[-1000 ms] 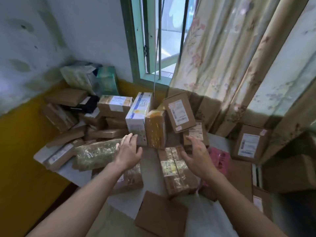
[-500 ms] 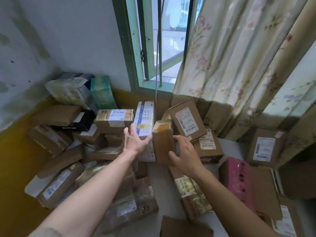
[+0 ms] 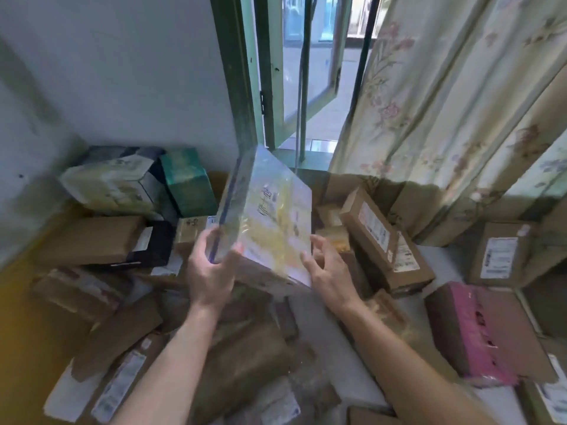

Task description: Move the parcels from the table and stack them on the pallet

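A white, blue and yellow printed box [image 3: 267, 219] is lifted and tilted above the heap of parcels. My left hand [image 3: 208, 271] grips its lower left edge, thumb on the front face. At the box's lower right corner is my right hand [image 3: 325, 271], fingers spread and touching the side. Brown cardboard parcels [image 3: 92, 243] with white labels cover the grey table [image 3: 334, 342] below. No pallet is in view.
A green box [image 3: 187, 182] and a pale printed box [image 3: 113, 182] lean on the back wall. A pink parcel [image 3: 472, 329] lies at the right. A labelled brown box [image 3: 374, 228] leans beside the held box. The open green window and flowered curtain stand behind.
The printed box has come up out of the pile and tilted toward me. My left hand went from touching it to gripping it; my right hand shifted from the small brown box to this box's corner.
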Demonstrator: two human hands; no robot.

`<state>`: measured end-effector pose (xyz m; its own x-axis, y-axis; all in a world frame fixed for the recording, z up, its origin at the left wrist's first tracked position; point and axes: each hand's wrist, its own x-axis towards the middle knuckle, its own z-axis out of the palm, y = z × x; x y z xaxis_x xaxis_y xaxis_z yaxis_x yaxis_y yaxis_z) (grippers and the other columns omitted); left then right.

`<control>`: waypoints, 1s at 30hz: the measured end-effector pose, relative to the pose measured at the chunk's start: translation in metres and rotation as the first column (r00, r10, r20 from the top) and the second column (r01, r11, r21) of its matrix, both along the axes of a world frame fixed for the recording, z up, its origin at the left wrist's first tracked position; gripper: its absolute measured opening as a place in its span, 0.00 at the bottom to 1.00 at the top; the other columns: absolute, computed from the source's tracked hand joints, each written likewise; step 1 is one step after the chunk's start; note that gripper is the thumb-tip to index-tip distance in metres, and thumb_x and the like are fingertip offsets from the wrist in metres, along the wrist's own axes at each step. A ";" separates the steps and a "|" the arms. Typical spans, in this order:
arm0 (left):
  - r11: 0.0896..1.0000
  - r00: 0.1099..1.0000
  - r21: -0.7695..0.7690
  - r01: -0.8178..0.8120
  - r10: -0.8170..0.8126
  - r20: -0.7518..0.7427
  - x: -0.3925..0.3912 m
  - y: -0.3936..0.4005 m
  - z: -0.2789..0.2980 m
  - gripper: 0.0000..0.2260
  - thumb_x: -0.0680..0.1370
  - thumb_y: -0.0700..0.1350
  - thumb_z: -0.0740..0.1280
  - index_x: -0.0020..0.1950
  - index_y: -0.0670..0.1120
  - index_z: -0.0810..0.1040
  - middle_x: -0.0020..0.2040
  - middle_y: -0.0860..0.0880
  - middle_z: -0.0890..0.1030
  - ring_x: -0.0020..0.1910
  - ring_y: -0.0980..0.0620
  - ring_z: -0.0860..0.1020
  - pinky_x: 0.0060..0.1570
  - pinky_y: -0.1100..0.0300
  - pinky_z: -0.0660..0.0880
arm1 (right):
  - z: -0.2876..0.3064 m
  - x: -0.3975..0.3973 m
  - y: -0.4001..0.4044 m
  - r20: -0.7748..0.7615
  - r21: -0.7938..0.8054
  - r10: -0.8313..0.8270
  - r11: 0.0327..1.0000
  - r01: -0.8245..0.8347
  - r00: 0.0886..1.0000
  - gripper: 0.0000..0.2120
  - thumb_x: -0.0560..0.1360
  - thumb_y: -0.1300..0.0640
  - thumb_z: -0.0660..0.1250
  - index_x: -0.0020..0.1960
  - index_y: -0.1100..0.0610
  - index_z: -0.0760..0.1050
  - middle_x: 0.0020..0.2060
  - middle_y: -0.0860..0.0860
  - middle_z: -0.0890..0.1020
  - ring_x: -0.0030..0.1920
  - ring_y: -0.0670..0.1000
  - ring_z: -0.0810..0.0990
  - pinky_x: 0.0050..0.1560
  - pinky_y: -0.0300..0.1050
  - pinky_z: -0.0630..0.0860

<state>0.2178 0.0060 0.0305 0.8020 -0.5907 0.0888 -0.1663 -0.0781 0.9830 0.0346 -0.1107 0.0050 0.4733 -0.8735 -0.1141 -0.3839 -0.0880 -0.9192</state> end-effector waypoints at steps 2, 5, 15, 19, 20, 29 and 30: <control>0.988 0.995 -0.150 -0.022 0.007 -0.101 0.012 0.008 0.010 0.27 0.69 0.61 0.69 0.65 0.52 0.79 0.61 0.49 0.82 0.62 0.49 0.80 0.65 0.48 0.75 | 0.011 0.006 0.005 0.183 0.120 -0.044 0.993 0.022 0.982 0.31 0.76 0.37 0.67 0.76 0.42 0.64 0.69 0.47 0.77 0.66 0.48 0.77 0.67 0.55 0.74; 0.967 0.962 -0.250 0.056 -0.119 -0.246 0.015 0.003 0.012 0.21 0.74 0.56 0.64 0.63 0.48 0.81 0.62 0.38 0.81 0.63 0.33 0.78 0.65 0.29 0.72 | 0.029 0.001 0.012 0.396 0.340 -0.161 0.940 0.018 0.904 0.38 0.71 0.32 0.71 0.77 0.38 0.60 0.69 0.49 0.78 0.63 0.53 0.82 0.62 0.64 0.78; 0.826 0.714 -0.317 0.467 -0.563 -0.415 -0.114 -0.052 -0.005 0.32 0.72 0.55 0.64 0.75 0.45 0.69 0.65 0.41 0.81 0.64 0.42 0.80 0.55 0.50 0.80 | 0.043 -0.151 0.013 0.430 0.278 -0.504 0.863 0.422 0.749 0.30 0.72 0.47 0.74 0.72 0.41 0.71 0.65 0.51 0.82 0.62 0.56 0.83 0.61 0.62 0.80; 0.699 0.596 -0.340 0.629 -0.714 -0.367 -0.177 -0.068 -0.002 0.26 0.73 0.44 0.59 0.72 0.47 0.70 0.65 0.42 0.81 0.65 0.41 0.79 0.57 0.52 0.80 | 0.044 -0.223 0.026 0.399 0.190 -0.543 0.837 0.513 0.739 0.24 0.79 0.52 0.71 0.71 0.35 0.71 0.66 0.48 0.81 0.64 0.53 0.82 0.61 0.53 0.81; 0.674 0.568 -0.337 0.657 -0.737 -0.366 -0.197 -0.072 0.001 0.27 0.72 0.42 0.58 0.72 0.49 0.70 0.64 0.44 0.82 0.64 0.43 0.80 0.55 0.55 0.80 | 0.046 -0.244 0.030 0.376 0.148 -0.547 0.832 0.534 0.748 0.24 0.81 0.54 0.68 0.74 0.38 0.69 0.66 0.47 0.80 0.65 0.51 0.80 0.63 0.50 0.80; 0.485 0.430 -0.333 0.809 -0.874 -0.228 -0.416 -0.065 0.031 0.33 0.73 0.40 0.58 0.79 0.49 0.62 0.70 0.49 0.78 0.70 0.45 0.76 0.60 0.51 0.79 | 0.080 -0.453 0.082 0.331 0.007 -0.650 0.727 0.687 0.684 0.24 0.85 0.54 0.61 0.78 0.41 0.63 0.65 0.41 0.79 0.60 0.37 0.80 0.58 0.39 0.80; 0.473 0.425 -0.314 0.823 -0.880 -0.212 -0.443 -0.063 0.032 0.34 0.74 0.42 0.60 0.81 0.49 0.60 0.73 0.48 0.75 0.72 0.44 0.74 0.65 0.45 0.76 | 0.082 -0.479 0.087 0.332 -0.002 -0.666 0.707 0.707 0.668 0.22 0.85 0.55 0.61 0.77 0.42 0.64 0.63 0.40 0.80 0.58 0.35 0.80 0.56 0.36 0.80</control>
<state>-0.2251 -0.0569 0.0629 -0.1120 -0.9889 0.0978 0.2354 0.0692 0.9694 -0.4447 -0.0234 0.0867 -0.2746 -0.9602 0.0513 -0.1040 -0.0234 -0.9943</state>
